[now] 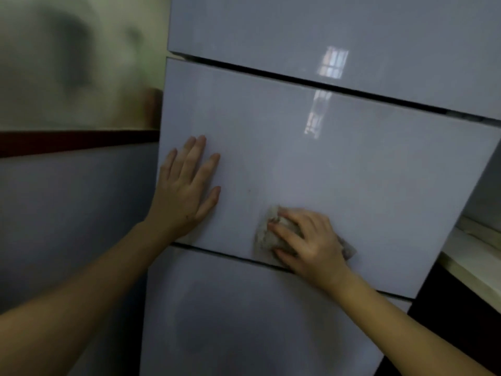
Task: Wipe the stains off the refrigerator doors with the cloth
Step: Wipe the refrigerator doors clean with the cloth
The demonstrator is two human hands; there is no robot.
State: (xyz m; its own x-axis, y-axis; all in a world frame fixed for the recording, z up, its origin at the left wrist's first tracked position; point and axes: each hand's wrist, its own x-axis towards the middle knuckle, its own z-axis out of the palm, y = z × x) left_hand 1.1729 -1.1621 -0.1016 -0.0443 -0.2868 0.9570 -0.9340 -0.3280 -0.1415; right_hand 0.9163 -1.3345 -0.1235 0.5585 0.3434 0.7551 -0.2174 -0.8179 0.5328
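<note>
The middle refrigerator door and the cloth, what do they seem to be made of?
The middle door looks like pale grey painted metal or glass facing, high gloss: it shows a bright window reflection. Which one, I cannot tell. The cloth looks like soft, matte, greyish-beige fabric: it bunches and wrinkles under the right hand.

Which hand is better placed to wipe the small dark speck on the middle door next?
The right hand: it holds the cloth on the middle door, near the speck. The left hand lies flat, empty.
</note>
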